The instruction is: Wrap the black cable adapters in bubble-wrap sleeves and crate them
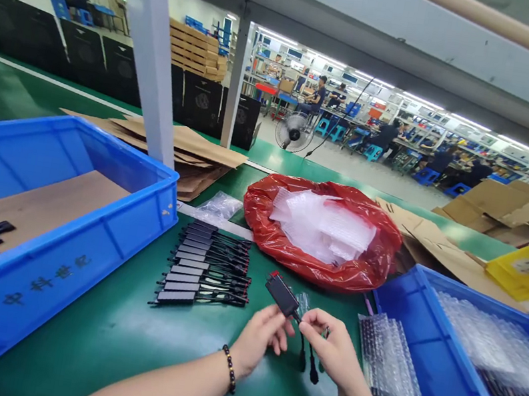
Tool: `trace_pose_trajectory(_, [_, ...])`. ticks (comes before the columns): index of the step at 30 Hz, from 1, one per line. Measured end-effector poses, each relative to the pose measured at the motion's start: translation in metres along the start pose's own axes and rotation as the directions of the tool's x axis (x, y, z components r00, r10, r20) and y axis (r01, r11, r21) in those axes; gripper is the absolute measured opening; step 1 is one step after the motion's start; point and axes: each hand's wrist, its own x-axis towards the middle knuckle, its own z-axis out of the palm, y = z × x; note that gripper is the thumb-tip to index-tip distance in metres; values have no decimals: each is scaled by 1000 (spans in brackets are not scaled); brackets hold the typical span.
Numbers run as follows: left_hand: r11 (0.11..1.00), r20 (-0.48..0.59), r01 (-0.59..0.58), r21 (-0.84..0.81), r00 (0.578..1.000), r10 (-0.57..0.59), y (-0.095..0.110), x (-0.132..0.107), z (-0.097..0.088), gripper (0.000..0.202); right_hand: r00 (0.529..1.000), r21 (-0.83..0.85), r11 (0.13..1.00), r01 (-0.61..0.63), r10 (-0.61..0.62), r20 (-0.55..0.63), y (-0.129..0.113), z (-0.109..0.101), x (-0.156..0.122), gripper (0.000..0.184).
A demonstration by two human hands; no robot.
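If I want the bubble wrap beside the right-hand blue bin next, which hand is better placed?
Right, probably: the right hand sits nearer the bubble wrap, though it would first have to leave the black device. The left hand, also on the device, would have to reach across.

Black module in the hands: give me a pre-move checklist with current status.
1. Black module held: ok, left hand grips its lower end.
2. Cable controlled: ok, right hand pinches it near the module.
3. Connector ends supported: not ok, they hang loose below the hands.
4. Connector ends undamaged: cannot tell, too small in view.
5. Row of similar units apart from the hands: ok, laid side by side to their left.
6. Red bag open: ok, white wrap sheets show inside.
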Motion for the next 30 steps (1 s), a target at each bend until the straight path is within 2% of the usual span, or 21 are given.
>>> trace_pose_trajectory(2, [998,-94,-49,-45,995,44,2,3,-2,37,999,43,998,-35,36,-6,12,5,-2,23])
trace_pose_trajectory(5, [999,-140,-45,-8,989,43,4,6,-4,35,996,59,994,-87,85,36,20,13,-3,19])
trace_pose_trajectory(10, [1000,-159,-21,22,987,25,4,8,-4,33,986,39,990,-132,127,106,23,18,-4,14])
trace_pose_trajectory(15, [1000,-164,-4,19,986,7,2,9,-4,32,981,-52,993,-103,110,157,24,16,-6,21])
trace_pose_trajectory(17, [1000,-151,10,-23,988,-13,2,9,-4,33,983,-102,992,-78,94,161,22,18,-8,20])
trace_pose_trajectory(20, [980,-113,67,-188,990,-90,4,8,-3,40,986,-146,989,-36,60,159,17,21,-11,20])
trace_pose_trajectory(22, [939,-75,144,-311,982,-175,5,7,-3,44,992,-168,985,-22,43,118,14,20,-13,20])
trace_pose_trajectory(24, [895,-22,230,-382,966,-257,6,5,-2,46,999,-214,976,-25,29,14,13,16,-14,18])
trace_pose_trajectory(27, [861,68,330,-387,942,-330,5,3,-1,47,988,-320,947,-16,-35,-152,15,9,-14,13])
trace_pose_trajectory(30, [856,123,375,-355,927,-355,3,0,1,43,968,-437,899,31,-136,-210,20,9,-13,19])
